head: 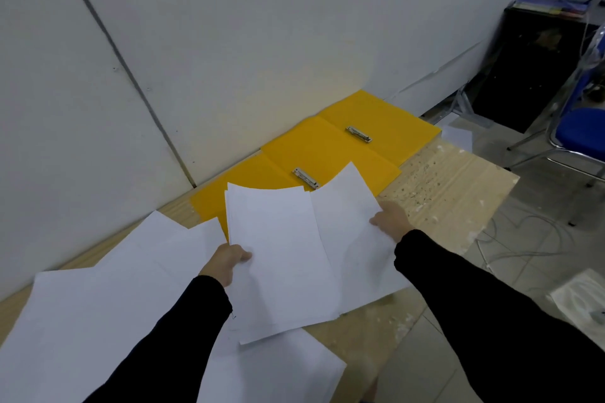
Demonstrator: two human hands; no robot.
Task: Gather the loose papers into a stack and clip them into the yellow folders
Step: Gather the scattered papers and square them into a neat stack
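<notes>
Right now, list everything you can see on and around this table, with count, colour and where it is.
table: one, light wood, against the white wall.
yellow folders: two, yellow, open flat by the wall.
clips: two, silver, one inside each folder.
paper stack: one, white, overlapping the near folder's edge.
right sheet: one, white, beside the stack.
loose papers: several, white, spread on the table's near left.
chair: one, blue, on the floor at right.
cabinet: one, black, far right.
left hand: one, grips the paper stack's left edge.
right hand: one, holds the right sheet's edge.
</notes>
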